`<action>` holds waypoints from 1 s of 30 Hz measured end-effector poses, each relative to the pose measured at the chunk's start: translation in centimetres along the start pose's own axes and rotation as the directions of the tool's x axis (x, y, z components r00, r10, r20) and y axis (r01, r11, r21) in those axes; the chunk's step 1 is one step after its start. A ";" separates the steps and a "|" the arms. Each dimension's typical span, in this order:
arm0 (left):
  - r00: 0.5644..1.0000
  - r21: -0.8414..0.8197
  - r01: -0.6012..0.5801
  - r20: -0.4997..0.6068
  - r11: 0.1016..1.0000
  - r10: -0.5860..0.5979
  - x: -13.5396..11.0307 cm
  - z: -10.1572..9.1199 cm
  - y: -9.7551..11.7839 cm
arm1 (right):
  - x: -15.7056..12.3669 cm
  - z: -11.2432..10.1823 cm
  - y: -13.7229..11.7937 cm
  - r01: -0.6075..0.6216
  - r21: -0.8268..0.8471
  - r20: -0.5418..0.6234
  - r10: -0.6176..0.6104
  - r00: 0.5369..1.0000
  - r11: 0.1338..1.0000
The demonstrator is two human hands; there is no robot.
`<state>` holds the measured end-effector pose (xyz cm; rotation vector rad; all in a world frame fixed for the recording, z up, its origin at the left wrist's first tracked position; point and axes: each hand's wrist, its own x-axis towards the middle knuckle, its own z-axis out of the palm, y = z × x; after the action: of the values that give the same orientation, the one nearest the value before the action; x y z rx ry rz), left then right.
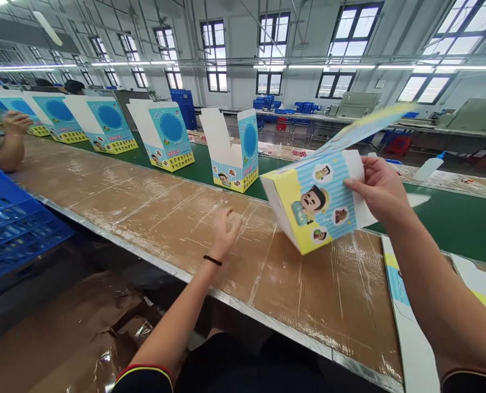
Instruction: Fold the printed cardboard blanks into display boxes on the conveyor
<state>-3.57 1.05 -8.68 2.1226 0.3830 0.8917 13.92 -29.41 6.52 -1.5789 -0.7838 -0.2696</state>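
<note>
The right hand (380,188) grips a printed carton (312,204) by its white side flap. The thumb lies across the striped front panel and the other fingers curl behind the flap, closed firmly on the cardboard. The carton is yellow and blue-striped with cartoon figures. It hangs tilted in the air above the workbench (144,202), close to the near edge of the green conveyor belt (451,218), with its lid flap raised and blurred above it.

The left hand (225,232) holds nothing. Its fingers are loosely spread and slightly bent, palm turned toward the carton, low over the tape-covered brown top of the workbench. It is blurred, so whether the fingertips touch the surface cannot be told. A black band (212,260) circles that wrist. The two hands are well apart, with the carton between them and nearer the right.

On the belt stands a row of erected cartons with their lids up, the nearest (237,150) just beyond the left hand, the next (171,139) further along. At the far left a co-worker's hand (16,123) rests at the bench beside that row. A blue plastic crate (9,218) sits at the left, below the bench edge. A stack of flat carton blanks (407,305) lies under the right forearm. A white squeeze bottle (429,166) lies on the far side of the belt.
</note>
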 end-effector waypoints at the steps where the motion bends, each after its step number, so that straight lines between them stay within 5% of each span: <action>1: 0.995 0.110 0.027 0.097 0.994 -0.037 -0.7 1.1 -0.7 | 1.1 -0.4 1.0 0.053 -0.109 0.016 -0.051 0.999 0.993; 5: 0.900 0.344 -0.134 0.434 0.929 -0.031 -3.1 3.4 -1.3 | 4.6 -1.3 6.3 0.152 -0.627 0.145 -0.077 0.986 0.764; 8: 0.880 0.337 -0.188 0.476 0.922 0.006 -3.4 3.4 -1.1 | 5.9 -1.3 9.8 0.159 -0.842 0.195 0.017 0.981 0.516; 11: 0.884 0.340 -0.173 0.467 0.924 -0.006 -3.2 3.2 -1.2 | 6.0 -0.9 11.9 0.154 -0.904 0.196 0.066 0.978 0.399; 18: 0.884 0.368 -0.167 0.467 0.915 -0.027 -3.4 3.2 -1.3 | 5.1 0.4 14.6 0.097 -0.931 0.139 0.094 0.986 0.352; 24: 0.875 0.380 -0.213 0.485 0.900 0.002 -2.9 2.8 -2.0 | 1.3 1.4 13.6 0.118 -0.907 0.107 -0.049 0.993 0.404; 27: 0.878 0.365 -0.252 0.476 0.896 0.053 -2.6 2.4 -3.3 | -2.1 0.1 12.2 0.035 -0.914 0.032 -0.015 0.999 0.403; 30: 0.879 0.348 -0.302 0.462 0.887 0.118 -1.9 2.3 -4.9 | -5.8 -3.9 11.3 -0.215 -0.920 -0.172 0.156 0.973 0.327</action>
<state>-3.19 1.96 -14.32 2.7191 0.1050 0.4514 17.73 -34.72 -5.05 -2.7532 -0.3367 -0.6823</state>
